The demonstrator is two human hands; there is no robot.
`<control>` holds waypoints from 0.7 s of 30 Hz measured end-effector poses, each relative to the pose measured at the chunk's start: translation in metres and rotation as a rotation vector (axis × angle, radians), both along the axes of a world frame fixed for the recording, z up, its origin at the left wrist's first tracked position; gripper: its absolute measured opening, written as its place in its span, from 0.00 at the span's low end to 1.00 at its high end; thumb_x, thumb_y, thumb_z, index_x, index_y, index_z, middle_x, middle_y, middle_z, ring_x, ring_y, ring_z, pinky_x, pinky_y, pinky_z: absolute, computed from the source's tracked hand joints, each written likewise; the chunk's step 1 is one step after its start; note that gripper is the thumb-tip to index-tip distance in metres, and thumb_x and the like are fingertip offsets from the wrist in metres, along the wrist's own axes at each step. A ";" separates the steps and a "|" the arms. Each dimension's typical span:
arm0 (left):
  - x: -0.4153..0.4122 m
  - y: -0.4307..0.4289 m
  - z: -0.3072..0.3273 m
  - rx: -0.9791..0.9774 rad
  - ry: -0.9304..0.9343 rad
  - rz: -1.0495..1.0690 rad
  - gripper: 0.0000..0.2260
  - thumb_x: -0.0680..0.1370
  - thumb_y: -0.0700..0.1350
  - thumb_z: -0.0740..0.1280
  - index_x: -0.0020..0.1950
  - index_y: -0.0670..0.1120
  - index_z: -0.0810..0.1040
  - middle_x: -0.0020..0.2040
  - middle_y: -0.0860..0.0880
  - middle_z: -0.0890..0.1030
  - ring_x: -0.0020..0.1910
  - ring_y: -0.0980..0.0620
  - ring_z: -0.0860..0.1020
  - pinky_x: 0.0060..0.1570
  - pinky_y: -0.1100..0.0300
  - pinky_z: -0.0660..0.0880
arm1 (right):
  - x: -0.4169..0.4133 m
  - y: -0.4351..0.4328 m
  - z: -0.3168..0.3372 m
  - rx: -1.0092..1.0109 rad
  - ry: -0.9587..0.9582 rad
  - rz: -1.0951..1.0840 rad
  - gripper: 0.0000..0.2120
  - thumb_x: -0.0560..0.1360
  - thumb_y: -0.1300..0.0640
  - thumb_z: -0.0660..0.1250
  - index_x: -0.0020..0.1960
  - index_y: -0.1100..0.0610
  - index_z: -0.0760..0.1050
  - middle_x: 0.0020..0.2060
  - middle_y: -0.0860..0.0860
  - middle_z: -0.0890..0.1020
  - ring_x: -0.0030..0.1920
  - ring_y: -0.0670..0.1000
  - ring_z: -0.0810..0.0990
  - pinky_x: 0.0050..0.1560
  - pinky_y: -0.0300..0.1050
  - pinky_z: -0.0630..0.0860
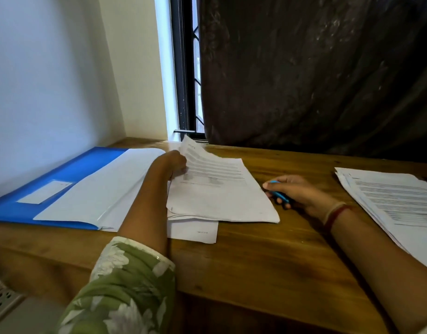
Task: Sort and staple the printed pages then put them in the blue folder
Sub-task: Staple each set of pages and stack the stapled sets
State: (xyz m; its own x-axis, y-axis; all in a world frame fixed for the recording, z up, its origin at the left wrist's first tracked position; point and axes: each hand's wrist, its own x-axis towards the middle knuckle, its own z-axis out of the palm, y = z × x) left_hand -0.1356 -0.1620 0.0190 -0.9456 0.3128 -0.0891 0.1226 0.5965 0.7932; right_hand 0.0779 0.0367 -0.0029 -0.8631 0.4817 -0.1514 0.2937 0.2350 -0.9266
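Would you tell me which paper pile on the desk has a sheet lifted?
The middle pile, where the left hand grips a raised sheet; the right pile and the sheets on the blue folder lie flat.

Left arm: loose olive-green cloth sleeve point(125, 285), printed with large white flowers, cuff edged in narrow pale trim with a few shiny dots. Past the sleeve's cuff, forearm bare to the left hand point(172, 165). Well right of the sleeve, just behind the right hand point(296, 191): thin red thread wristband point(339, 214), a pale cream band point(331, 212) touching it on the hand side.
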 end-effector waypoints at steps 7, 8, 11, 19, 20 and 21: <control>-0.010 -0.012 -0.011 -0.372 0.092 -0.093 0.17 0.74 0.41 0.71 0.59 0.41 0.70 0.57 0.42 0.77 0.56 0.41 0.78 0.57 0.48 0.77 | -0.002 -0.008 -0.004 0.234 -0.037 0.029 0.06 0.73 0.56 0.72 0.49 0.56 0.79 0.36 0.54 0.79 0.31 0.48 0.73 0.26 0.35 0.70; -0.012 -0.012 -0.011 -0.413 0.142 -0.074 0.20 0.73 0.42 0.72 0.62 0.40 0.70 0.58 0.42 0.76 0.57 0.41 0.77 0.58 0.49 0.76 | -0.003 -0.009 -0.005 0.248 -0.043 0.020 0.06 0.73 0.56 0.72 0.49 0.56 0.79 0.36 0.54 0.79 0.31 0.49 0.73 0.26 0.36 0.70; -0.007 -0.002 -0.002 -0.358 0.403 0.073 0.24 0.75 0.44 0.70 0.68 0.41 0.68 0.65 0.39 0.73 0.64 0.38 0.72 0.61 0.47 0.71 | -0.002 -0.009 -0.005 0.235 -0.032 -0.009 0.08 0.73 0.55 0.72 0.49 0.57 0.79 0.38 0.54 0.79 0.32 0.49 0.74 0.28 0.37 0.71; 0.108 0.112 -0.005 0.410 0.253 -0.330 0.17 0.77 0.38 0.67 0.65 0.46 0.71 0.59 0.45 0.76 0.53 0.50 0.76 0.50 0.60 0.76 | 0.018 0.020 -0.006 0.183 0.369 -0.466 0.11 0.79 0.53 0.64 0.60 0.54 0.73 0.55 0.55 0.78 0.51 0.52 0.77 0.51 0.47 0.77; 0.120 0.127 -0.012 0.403 0.239 -0.383 0.18 0.77 0.38 0.66 0.66 0.46 0.71 0.61 0.45 0.76 0.55 0.51 0.76 0.52 0.59 0.76 | 0.028 0.029 -0.006 0.239 0.416 -0.525 0.12 0.80 0.54 0.63 0.61 0.54 0.72 0.56 0.55 0.78 0.52 0.53 0.77 0.54 0.47 0.76; 0.130 0.139 -0.018 0.383 0.243 -0.422 0.19 0.77 0.38 0.67 0.68 0.47 0.70 0.64 0.45 0.74 0.57 0.51 0.75 0.53 0.60 0.75 | 0.037 0.037 -0.006 0.314 0.441 -0.561 0.12 0.80 0.54 0.62 0.63 0.55 0.71 0.55 0.54 0.77 0.52 0.52 0.76 0.55 0.46 0.76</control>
